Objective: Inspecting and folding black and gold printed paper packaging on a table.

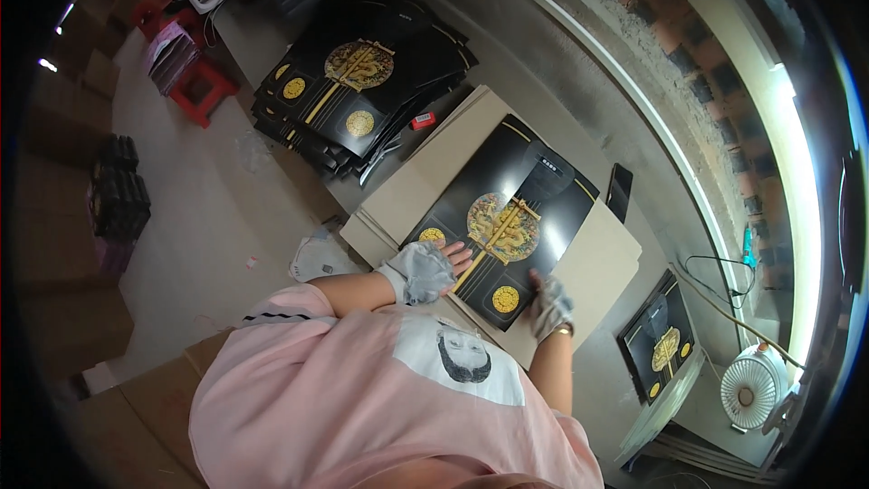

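A glossy black printed sheet [503, 225] with a round gold emblem and gold stripes lies on a stack of plain grey-beige cardboard sheets [599, 263]. My left hand [424, 273], in a worn grey fingerless glove, rests on the printed sheet's near left edge, fingers stretched out. At its near right edge is my right hand [550, 308], gloved the same way, close to or touching the border. The right fingers are smeared by motion, and whether they grip anything cannot be made out.
Beyond, to the left, sits a pile of similar black printed sheets [362, 72], with a small red object [422, 120] beside it. A dark phone [619, 192] lies right of the cardboard. Farther right are another black printed piece [661, 344] and a white fan [753, 388]. Red stools [201, 91] stand far left.
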